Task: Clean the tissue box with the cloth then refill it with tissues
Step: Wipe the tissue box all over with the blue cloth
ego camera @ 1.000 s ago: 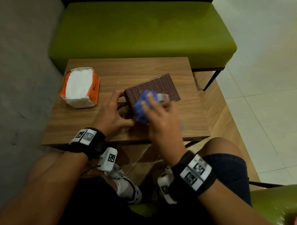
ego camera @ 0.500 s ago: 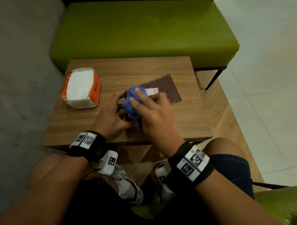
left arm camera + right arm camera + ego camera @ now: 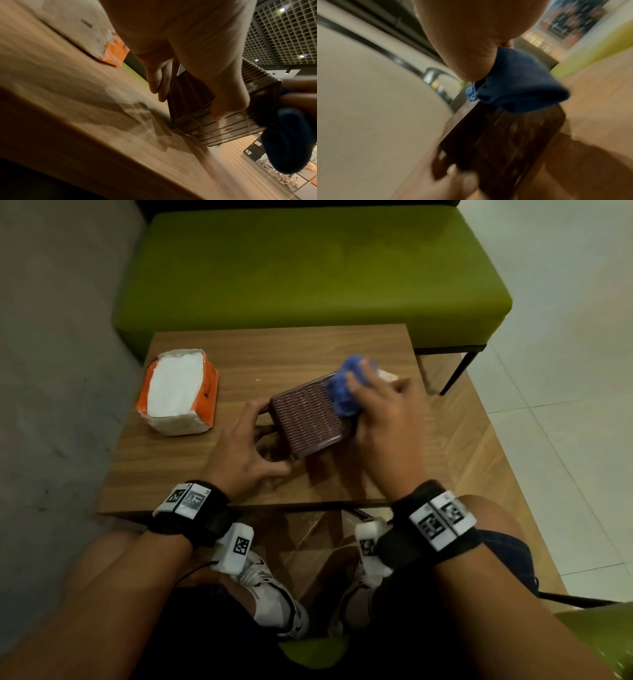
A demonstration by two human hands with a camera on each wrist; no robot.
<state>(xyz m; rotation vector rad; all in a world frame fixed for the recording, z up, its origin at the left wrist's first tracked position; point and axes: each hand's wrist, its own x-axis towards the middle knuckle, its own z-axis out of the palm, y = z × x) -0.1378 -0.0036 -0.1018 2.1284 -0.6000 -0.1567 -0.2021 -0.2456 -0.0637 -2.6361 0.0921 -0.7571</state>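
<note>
A dark brown woven tissue box (image 3: 306,419) (image 3: 190,98) (image 3: 501,136) lies on the wooden table (image 3: 191,470). My left hand (image 3: 245,451) (image 3: 192,75) grips its near-left end, fingers on the far side and thumb on the near side. My right hand (image 3: 380,409) holds a bunched blue cloth (image 3: 342,386) (image 3: 289,142) (image 3: 518,82) and presses it on the box's far right end. An orange pack of white tissues (image 3: 178,392) (image 3: 115,52) sits at the table's left, open at the top.
A green bench (image 3: 308,265) stands right behind the table. Grey floor lies to the left, pale tiles (image 3: 565,392) to the right. My knees and white shoes (image 3: 274,601) are under the table's near edge. A green seat corner (image 3: 596,642) shows at lower right.
My right hand has swept the blue cloth from the box's near-left end to its far right end. The left hand keeps its hold on the box.
</note>
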